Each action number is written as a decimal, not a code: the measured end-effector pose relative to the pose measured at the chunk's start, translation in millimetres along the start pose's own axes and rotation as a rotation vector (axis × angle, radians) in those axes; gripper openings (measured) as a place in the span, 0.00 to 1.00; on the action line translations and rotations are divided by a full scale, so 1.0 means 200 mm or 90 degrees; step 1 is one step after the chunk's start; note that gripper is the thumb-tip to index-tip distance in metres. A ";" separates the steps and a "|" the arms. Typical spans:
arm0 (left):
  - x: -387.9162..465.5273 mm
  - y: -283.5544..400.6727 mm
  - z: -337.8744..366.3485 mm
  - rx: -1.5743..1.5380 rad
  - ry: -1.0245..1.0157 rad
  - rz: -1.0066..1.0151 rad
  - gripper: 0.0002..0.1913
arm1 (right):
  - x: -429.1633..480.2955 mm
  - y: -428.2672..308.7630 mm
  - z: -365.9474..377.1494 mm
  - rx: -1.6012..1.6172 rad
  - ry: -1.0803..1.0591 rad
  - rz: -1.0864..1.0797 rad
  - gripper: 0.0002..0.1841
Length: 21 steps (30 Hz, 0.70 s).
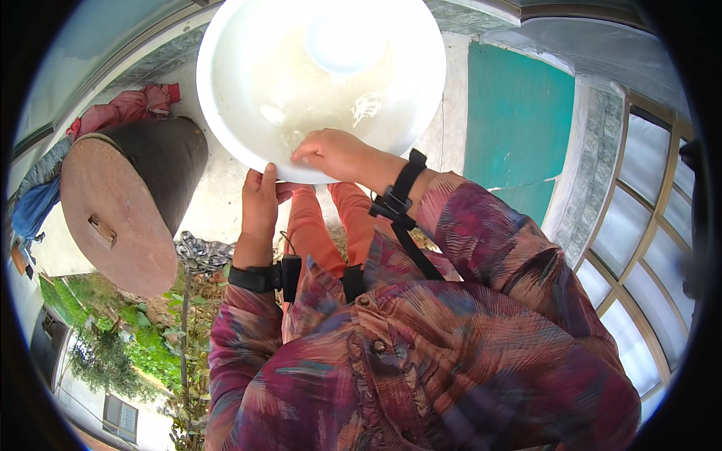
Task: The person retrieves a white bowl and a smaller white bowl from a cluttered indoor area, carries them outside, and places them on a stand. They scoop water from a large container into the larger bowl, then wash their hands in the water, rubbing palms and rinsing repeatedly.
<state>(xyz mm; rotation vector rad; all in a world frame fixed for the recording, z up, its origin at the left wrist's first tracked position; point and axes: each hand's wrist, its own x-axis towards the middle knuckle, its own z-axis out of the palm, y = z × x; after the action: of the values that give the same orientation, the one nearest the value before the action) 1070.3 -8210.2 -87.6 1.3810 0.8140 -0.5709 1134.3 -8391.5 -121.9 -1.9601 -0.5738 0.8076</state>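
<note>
A large white basin [414, 121] fills the upper middle of the view, with water in its bottom and glare across its far part. My left hand [261, 197] grips the basin's near rim, thumb on top and fingers beneath. Over the inside of the near wall is my right hand [333, 152], its fingers bent down towards the water; its fingertips are partly hidden, and whether it holds anything is unclear. A pale round shape shows within the glare at the far side.
At left stands a dark cylindrical container [163, 163] with a round reddish-brown lid [115, 208]. Red cloth [127, 107] lies behind it, blue cloth [36, 208] beside it. A green mat [516, 113] lies at right, near a framed window [643, 225]. Plants grow at lower left.
</note>
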 end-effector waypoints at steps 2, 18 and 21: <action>0.00 0.01 0.00 -0.007 -0.009 0.007 0.15 | -0.10 -0.01 -0.07 -0.057 -0.031 -0.044 0.13; 0.00 -0.02 0.03 -0.031 0.018 0.020 0.15 | 0.05 0.11 -0.09 0.041 -0.088 -0.146 0.10; -0.01 -0.01 0.03 -0.046 0.004 0.011 0.15 | 0.03 0.12 -0.11 0.060 -0.119 -0.146 0.11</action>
<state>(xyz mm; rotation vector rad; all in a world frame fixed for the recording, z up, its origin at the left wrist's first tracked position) 1069.2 -8215.9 -87.2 1.3224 0.8192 -0.5193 1156.8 -8411.5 -137.3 -1.7069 -0.8408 0.8606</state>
